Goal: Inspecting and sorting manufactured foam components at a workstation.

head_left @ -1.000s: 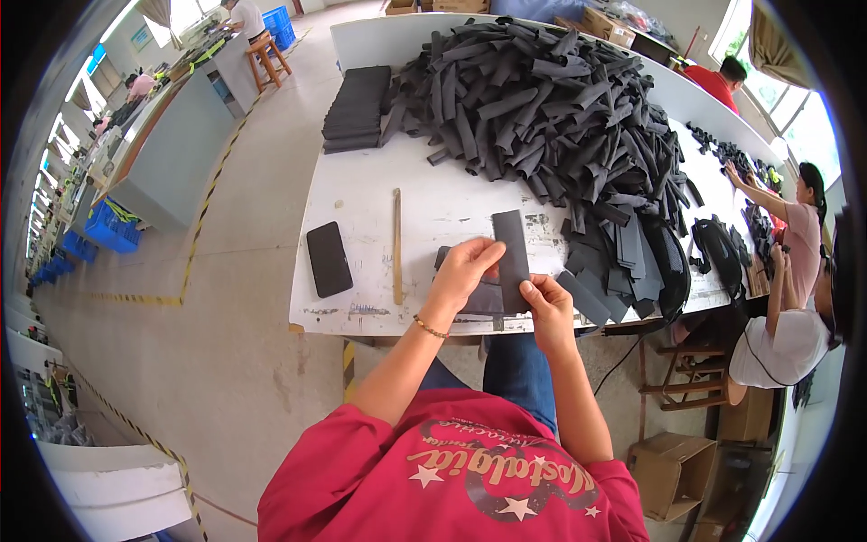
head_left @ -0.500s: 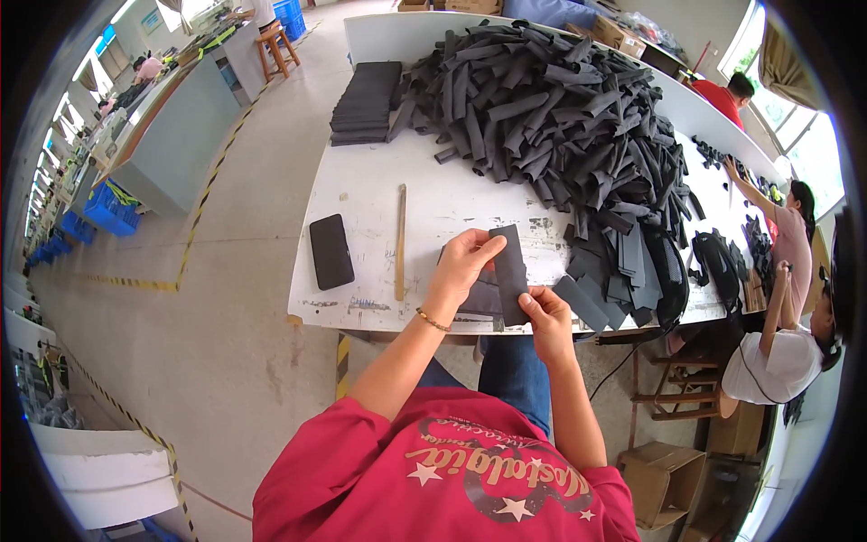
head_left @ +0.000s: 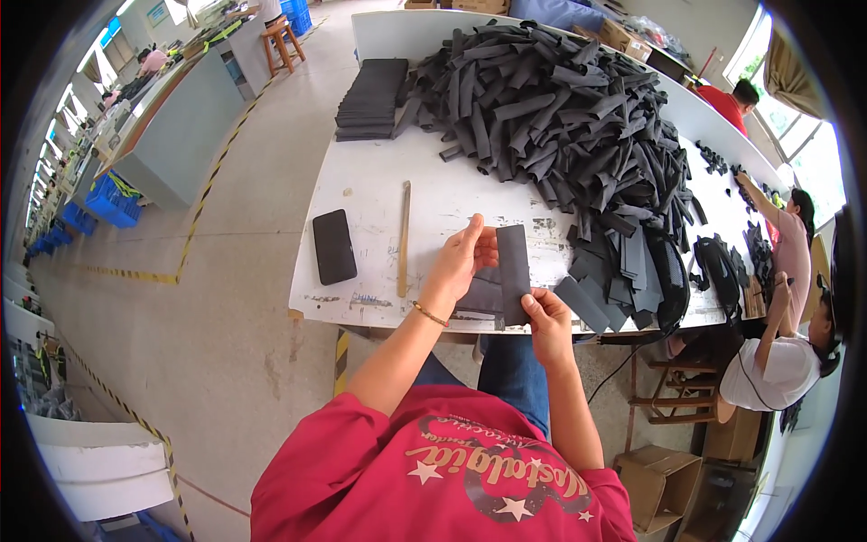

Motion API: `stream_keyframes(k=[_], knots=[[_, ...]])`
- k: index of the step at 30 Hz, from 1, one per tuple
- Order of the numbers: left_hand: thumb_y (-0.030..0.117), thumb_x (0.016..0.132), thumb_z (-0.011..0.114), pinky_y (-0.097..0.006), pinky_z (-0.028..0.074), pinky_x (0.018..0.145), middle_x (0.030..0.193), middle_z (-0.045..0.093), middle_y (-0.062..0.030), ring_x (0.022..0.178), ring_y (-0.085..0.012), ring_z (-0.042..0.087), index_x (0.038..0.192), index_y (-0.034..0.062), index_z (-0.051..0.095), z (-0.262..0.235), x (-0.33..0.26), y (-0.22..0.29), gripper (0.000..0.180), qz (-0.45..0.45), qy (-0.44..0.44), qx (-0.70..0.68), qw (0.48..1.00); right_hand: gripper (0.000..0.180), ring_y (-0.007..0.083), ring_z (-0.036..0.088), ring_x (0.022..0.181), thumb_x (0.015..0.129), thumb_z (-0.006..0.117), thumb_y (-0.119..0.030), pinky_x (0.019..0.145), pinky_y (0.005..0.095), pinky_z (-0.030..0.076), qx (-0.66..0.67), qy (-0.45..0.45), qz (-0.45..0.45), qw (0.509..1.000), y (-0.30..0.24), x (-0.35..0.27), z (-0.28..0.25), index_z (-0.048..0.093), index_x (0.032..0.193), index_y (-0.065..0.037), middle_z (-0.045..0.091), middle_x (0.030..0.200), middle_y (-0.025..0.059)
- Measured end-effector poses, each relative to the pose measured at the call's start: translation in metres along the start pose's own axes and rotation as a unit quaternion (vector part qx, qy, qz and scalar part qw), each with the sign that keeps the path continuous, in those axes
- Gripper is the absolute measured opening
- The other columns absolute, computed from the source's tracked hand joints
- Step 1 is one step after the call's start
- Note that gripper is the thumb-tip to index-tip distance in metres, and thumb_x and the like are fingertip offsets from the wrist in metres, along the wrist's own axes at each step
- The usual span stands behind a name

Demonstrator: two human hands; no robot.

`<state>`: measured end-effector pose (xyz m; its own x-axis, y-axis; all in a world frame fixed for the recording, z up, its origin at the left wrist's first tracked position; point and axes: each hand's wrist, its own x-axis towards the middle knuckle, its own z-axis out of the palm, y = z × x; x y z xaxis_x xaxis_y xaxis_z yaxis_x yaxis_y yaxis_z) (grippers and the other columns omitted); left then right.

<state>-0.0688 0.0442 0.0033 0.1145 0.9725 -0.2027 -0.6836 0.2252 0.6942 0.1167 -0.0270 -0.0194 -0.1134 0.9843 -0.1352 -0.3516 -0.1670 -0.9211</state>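
Upright over the table's near edge stands a dark grey fabric strip (head_left: 514, 271). My right hand (head_left: 548, 321) pinches its lower right edge between thumb and fingers. At the strip's left side my left hand (head_left: 462, 262) has its thumb raised apart from the fingers; the fingertips reach close to the strip's edge, and whether they touch it is hidden. Beneath my hands lie more dark grey pieces (head_left: 477, 298) on the white table (head_left: 379, 208). A large heap of dark fabric pieces (head_left: 551, 108) covers the far side, with a neat stack (head_left: 372, 99) to its left.
A black phone (head_left: 335, 247) and a thin wooden stick (head_left: 404, 239) lie to the left on the table. Flat dark pieces (head_left: 623, 271) and a black bag-like item (head_left: 670, 280) are at the right. Co-workers (head_left: 772, 370) sit along the right side.
My left hand has let go of the strip's upper left edge, its thumb lifting away. The right hand keeps hold of the strip in nearly the same place.
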Motion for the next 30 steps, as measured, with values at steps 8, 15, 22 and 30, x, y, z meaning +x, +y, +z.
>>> stream_keyframes(k=[8, 15, 22, 30], knots=[[0.023, 0.088, 0.07, -0.022, 0.044, 0.055, 0.068, 0.061, -0.0023, 0.059, -0.008, 0.055, 0.081, 0.0013, 0.065, -0.012, 0.009, -0.005, 0.024, 0.077, 0.02, 0.156, 0.984, 0.013, 0.0065, 0.06, 0.08, 0.092, 0.062, -0.008, 0.074, 0.0195, 0.047, -0.028, -0.003, 0.002, 1.0, 0.008, 0.001, -0.002, 0.064, 0.103, -0.001, 0.066, 0.092, 0.0015], [0.021, 0.09, 0.066, -0.022, 0.046, 0.056, 0.072, 0.063, -0.0035, 0.06, -0.0093, 0.056, 0.084, 0.0013, 0.066, -0.013, 0.013, -0.009, 0.021, 0.051, 0.025, 0.074, 0.996, 0.018, 0.0042, 0.054, 0.071, 0.093, 0.062, -0.013, 0.062, 0.0193, 0.042, -0.03, 0.013, 0.017, 0.999, -0.004, 0.005, 0.009, 0.064, 0.105, 0.001, 0.064, 0.085, -0.0007], [0.028, 0.09, 0.067, -0.025, 0.052, 0.065, 0.08, 0.066, -0.0049, 0.073, -0.0103, 0.062, 0.091, 0.0002, 0.066, 0.0, -0.025, -0.012, 0.028, -0.059, -0.027, 0.161, 0.985, 0.018, 0.0071, 0.059, 0.076, 0.094, 0.06, -0.011, 0.068, 0.0205, 0.046, 0.028, 0.026, 0.003, 0.999, -0.007, 0.012, 0.012, 0.063, 0.106, 0.002, 0.066, 0.091, 0.0026], [0.021, 0.089, 0.068, -0.028, 0.054, 0.065, 0.083, 0.068, -0.0063, 0.074, -0.0128, 0.065, 0.096, -0.0009, 0.065, -0.001, -0.032, -0.021, 0.023, 0.041, -0.014, 0.068, 0.997, 0.016, 0.0066, 0.057, 0.075, 0.091, 0.064, -0.011, 0.07, 0.0216, 0.046, -0.096, 0.007, -0.014, 0.995, -0.01, 0.006, 0.014, 0.066, 0.099, 0.003, 0.065, 0.084, 0.0009]])
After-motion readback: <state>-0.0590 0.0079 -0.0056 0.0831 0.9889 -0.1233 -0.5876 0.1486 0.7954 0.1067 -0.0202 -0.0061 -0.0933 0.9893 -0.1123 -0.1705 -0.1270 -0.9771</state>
